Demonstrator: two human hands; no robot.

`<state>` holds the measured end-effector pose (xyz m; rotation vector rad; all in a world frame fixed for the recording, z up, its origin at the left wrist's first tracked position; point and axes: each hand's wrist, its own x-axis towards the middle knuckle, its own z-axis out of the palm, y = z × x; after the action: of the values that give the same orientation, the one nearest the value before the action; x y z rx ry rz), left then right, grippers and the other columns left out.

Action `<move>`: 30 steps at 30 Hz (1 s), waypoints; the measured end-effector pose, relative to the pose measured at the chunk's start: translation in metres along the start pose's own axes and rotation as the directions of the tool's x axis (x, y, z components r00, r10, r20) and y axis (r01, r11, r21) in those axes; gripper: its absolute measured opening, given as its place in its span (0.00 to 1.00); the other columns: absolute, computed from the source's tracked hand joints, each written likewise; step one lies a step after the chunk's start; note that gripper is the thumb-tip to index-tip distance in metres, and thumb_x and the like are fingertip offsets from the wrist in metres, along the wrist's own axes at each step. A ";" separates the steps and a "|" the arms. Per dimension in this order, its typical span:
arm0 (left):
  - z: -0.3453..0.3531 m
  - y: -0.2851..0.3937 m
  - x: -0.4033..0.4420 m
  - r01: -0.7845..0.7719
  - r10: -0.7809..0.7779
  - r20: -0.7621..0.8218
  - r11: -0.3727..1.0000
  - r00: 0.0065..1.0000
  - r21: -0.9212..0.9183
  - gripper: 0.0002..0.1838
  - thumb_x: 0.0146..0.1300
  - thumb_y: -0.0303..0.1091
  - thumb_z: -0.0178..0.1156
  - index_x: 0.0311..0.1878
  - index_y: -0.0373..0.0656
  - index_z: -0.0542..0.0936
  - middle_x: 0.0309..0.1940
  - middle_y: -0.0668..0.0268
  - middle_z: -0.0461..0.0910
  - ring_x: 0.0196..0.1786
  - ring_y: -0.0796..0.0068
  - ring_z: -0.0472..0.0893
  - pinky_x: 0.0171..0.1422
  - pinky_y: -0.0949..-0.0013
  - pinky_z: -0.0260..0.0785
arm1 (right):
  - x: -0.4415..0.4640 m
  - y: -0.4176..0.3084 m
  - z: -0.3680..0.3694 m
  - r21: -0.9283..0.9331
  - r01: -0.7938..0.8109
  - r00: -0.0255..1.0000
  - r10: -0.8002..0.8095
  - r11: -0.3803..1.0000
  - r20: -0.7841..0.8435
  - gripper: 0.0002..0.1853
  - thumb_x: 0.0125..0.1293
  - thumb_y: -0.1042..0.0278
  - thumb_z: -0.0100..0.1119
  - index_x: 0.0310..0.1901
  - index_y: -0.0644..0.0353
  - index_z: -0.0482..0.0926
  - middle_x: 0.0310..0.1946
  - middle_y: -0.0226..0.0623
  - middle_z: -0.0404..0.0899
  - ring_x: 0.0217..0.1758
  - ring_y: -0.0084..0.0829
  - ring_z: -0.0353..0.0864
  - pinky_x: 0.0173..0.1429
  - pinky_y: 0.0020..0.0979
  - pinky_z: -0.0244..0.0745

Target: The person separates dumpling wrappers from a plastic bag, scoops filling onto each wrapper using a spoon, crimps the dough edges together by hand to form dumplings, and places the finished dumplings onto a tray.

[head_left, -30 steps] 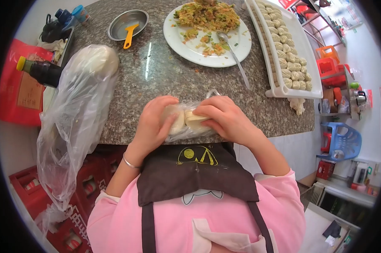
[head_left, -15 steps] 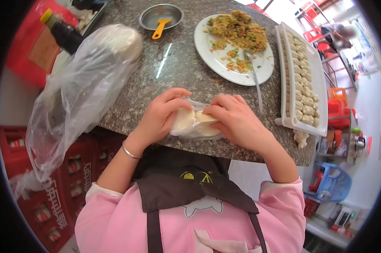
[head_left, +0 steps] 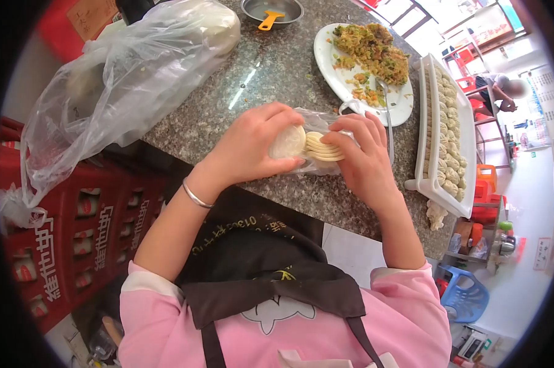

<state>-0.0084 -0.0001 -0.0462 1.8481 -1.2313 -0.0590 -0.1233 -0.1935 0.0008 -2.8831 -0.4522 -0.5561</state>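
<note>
My left hand (head_left: 252, 144) is closed around a pale round stack of dough wrappers (head_left: 287, 142), thumb below and fingers above. My right hand (head_left: 368, 158) grips a second stack of wrappers (head_left: 322, 148), whose layered edges show between the two hands. A thin clear plastic bag (head_left: 317, 118) lies behind and under the wrappers; its hold by the fingers is partly hidden. Beyond my right hand is a white plate (head_left: 329, 52) with chopped filling (head_left: 372, 52) and a metal spoon (head_left: 388, 116) resting on it.
On the right of the stone counter (head_left: 258, 80) stands a white tray (head_left: 419, 147) with rows of pleated dumplings (head_left: 450, 132). At the back is a metal bowl (head_left: 292, 7) with a yellow-handled scraper (head_left: 269, 19). A large plastic bag (head_left: 123, 92) lies left, above red crates (head_left: 99, 214).
The view has shifted, so the counter things sit further right. My hands have turned the wrappers, and the layered edges of the right stack now show clearly outside the bag.
</note>
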 end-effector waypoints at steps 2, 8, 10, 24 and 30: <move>0.000 -0.001 -0.002 -0.026 0.026 -0.032 1.000 0.999 0.017 0.27 0.44 0.39 0.70 0.48 0.42 0.76 0.45 0.57 0.75 0.49 0.55 0.77 0.54 0.58 0.70 | 0.000 -0.001 0.002 -0.024 0.025 0.999 -0.024 0.999 0.036 0.19 0.48 0.80 0.60 0.44 0.54 0.75 0.46 0.31 0.75 0.57 0.35 0.72 0.69 0.47 0.56; 0.000 -0.006 -0.002 -0.117 0.117 -0.049 0.993 0.992 0.017 0.27 0.44 0.40 0.70 0.48 0.41 0.76 0.44 0.58 0.75 0.47 0.55 0.77 0.53 0.58 0.69 | -0.003 -0.022 -0.008 -0.102 0.020 0.998 -0.014 0.995 0.060 0.18 0.49 0.80 0.59 0.43 0.53 0.76 0.44 0.28 0.78 0.58 0.32 0.73 0.71 0.48 0.53; -0.002 -0.005 -0.002 -0.141 0.141 -0.016 0.990 0.990 -0.001 0.26 0.44 0.40 0.69 0.49 0.41 0.76 0.45 0.57 0.75 0.47 0.54 0.77 0.52 0.59 0.69 | -0.009 -0.027 -0.011 -0.122 0.000 1.000 0.003 0.993 0.026 0.18 0.48 0.81 0.59 0.43 0.54 0.76 0.44 0.28 0.78 0.57 0.33 0.74 0.71 0.47 0.53; -0.011 0.003 0.015 -0.122 0.123 -0.025 0.894 0.992 -0.430 0.47 0.42 0.39 0.71 0.67 0.36 0.61 0.63 0.55 0.67 0.66 0.61 0.66 0.72 0.60 0.54 | 0.005 -0.055 -0.016 0.901 -0.221 0.735 0.671 0.373 -0.098 0.23 0.56 0.82 0.61 0.55 0.61 0.72 0.46 0.32 0.75 0.51 0.23 0.75 0.57 0.29 0.74; -0.019 0.045 0.041 0.266 0.066 0.309 0.357 0.949 -0.895 0.38 0.53 0.30 0.61 0.67 0.34 0.60 0.61 0.57 0.69 0.63 0.69 0.70 0.68 0.66 0.60 | -0.002 -0.046 -0.006 0.923 -0.153 0.664 0.728 0.354 -0.170 0.24 0.56 0.80 0.63 0.56 0.60 0.73 0.43 0.30 0.77 0.45 0.20 0.75 0.51 0.25 0.73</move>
<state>-0.0112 -0.0246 0.0129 0.8473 -0.9084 -0.9706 -0.1424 -0.1517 0.0104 -1.5763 0.2142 -0.7486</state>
